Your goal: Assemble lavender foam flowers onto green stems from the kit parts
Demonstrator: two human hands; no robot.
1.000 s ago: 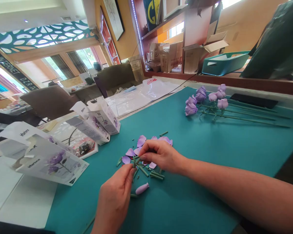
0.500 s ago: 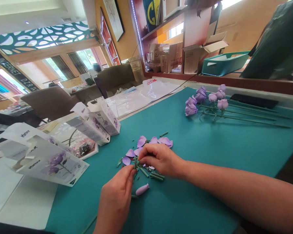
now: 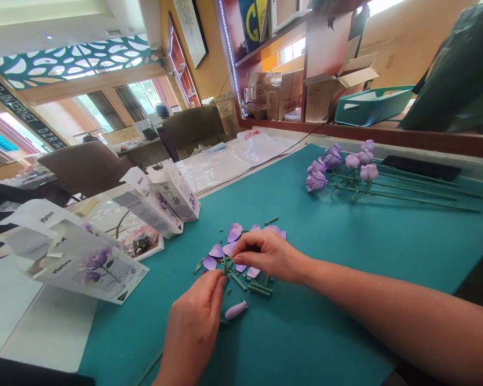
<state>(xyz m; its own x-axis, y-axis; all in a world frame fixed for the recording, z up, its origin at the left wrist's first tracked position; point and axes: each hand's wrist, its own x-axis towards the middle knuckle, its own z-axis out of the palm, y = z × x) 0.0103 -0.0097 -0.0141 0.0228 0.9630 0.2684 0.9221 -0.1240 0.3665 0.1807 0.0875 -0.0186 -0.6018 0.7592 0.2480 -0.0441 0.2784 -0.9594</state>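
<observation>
My left hand (image 3: 197, 316) is closed, thumb and forefinger pinching a green artificial flower stem (image 3: 225, 266) whose small leafy tip sticks up above the fingers. A long thin piece of the stem shows below that wrist. Just right of the tip, my right hand (image 3: 271, 254) has its thumb and forefinger pinched together; anything between them is too small or hidden to make out. Around and under the hands lie loose purple petals (image 3: 235, 232), several short green tubes (image 3: 260, 289) and a smooth lilac bud piece (image 3: 236, 310).
Assembled purple roses (image 3: 317, 177) on long stems lie at the right back of the green mat (image 3: 346, 241), beside a black flat object (image 3: 422, 167). Opened white flower boxes (image 3: 92, 268) stand at left. Behind are a plastic-covered table (image 3: 225, 161) and a shelf with cartons (image 3: 282, 96).
My right fingertips have drawn slightly up and right, off the green stem's tip. My left hand keeps its pinch on the stem. The whole view has shifted a little.
</observation>
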